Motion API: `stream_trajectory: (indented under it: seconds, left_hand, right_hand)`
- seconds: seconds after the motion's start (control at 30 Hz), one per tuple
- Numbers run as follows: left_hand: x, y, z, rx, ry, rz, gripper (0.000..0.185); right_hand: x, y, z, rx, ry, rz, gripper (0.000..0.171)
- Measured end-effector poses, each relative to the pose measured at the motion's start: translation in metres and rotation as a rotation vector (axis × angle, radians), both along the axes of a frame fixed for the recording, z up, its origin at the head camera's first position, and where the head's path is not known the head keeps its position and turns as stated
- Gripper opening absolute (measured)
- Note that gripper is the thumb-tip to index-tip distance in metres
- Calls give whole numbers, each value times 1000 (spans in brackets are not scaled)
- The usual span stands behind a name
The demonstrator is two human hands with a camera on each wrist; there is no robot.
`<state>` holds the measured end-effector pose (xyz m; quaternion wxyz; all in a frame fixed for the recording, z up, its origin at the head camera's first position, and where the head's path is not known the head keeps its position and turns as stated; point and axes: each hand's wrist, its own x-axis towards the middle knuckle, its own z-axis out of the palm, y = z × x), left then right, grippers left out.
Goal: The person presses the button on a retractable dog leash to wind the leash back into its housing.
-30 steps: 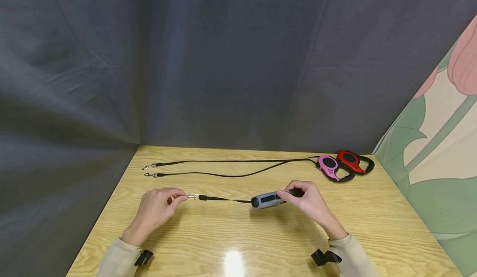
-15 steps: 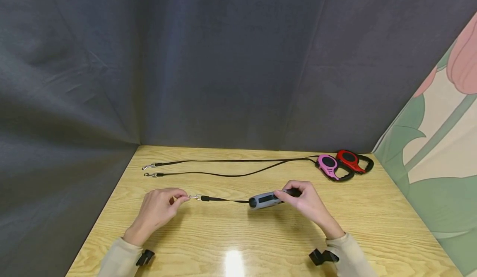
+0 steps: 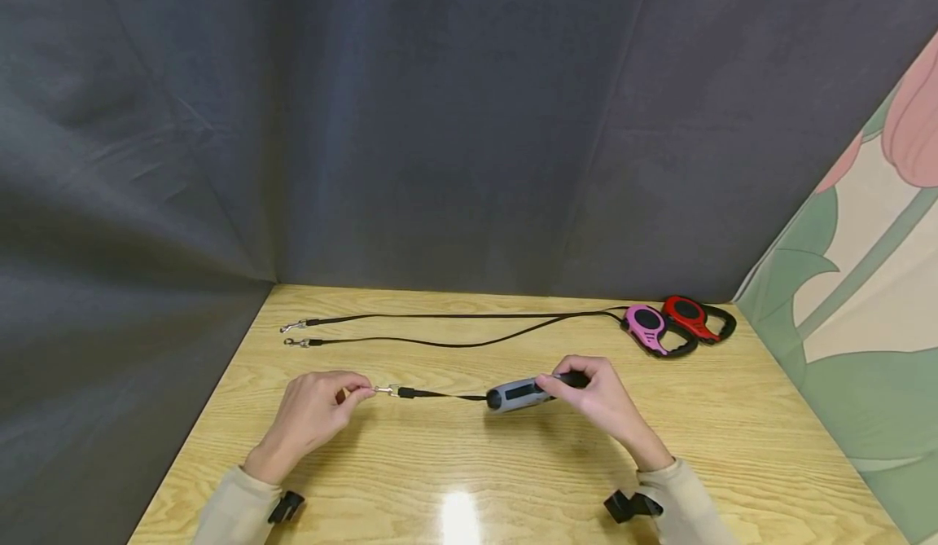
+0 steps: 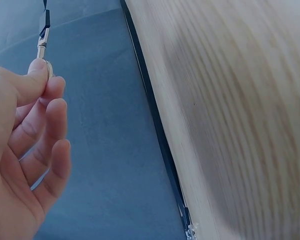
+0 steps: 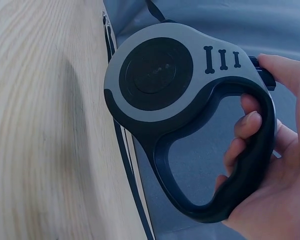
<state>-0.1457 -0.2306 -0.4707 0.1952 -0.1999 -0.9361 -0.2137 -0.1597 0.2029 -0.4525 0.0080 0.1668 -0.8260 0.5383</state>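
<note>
My right hand (image 3: 597, 402) grips the black handle of a grey retractable leash (image 3: 516, 394), thumb on top near its button. The grey leash (image 5: 185, 115) shows three bone marks in the right wrist view, my fingers (image 5: 247, 125) curled through the handle loop. Its black cord (image 3: 443, 395) runs left to a metal clip (image 3: 384, 390). My left hand (image 3: 315, 415) pinches that clip (image 4: 43, 47) between thumb and forefinger (image 4: 52, 87). Both hands hover just above the wooden table (image 3: 513, 480).
A pink leash (image 3: 648, 329) and a red leash (image 3: 692, 318) lie at the table's back right. Their black cords (image 3: 454, 327) stretch left to two metal clips (image 3: 293, 335) near the back left edge. Dark cloth (image 3: 440, 121) hangs behind; a floral panel (image 3: 872, 284) stands right.
The grey leash housing has crept left toward the clip, and the cord between my hands is shorter. My left hand has barely moved.
</note>
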Motion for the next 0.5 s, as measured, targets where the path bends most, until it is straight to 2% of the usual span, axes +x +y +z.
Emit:
stream_trajectory:
  seconds: [0.5]
  left_hand:
    - [3, 3, 1, 36, -31, -49, 5]
  right_hand:
    - [0, -5, 0, -2, -7, -3, 21]
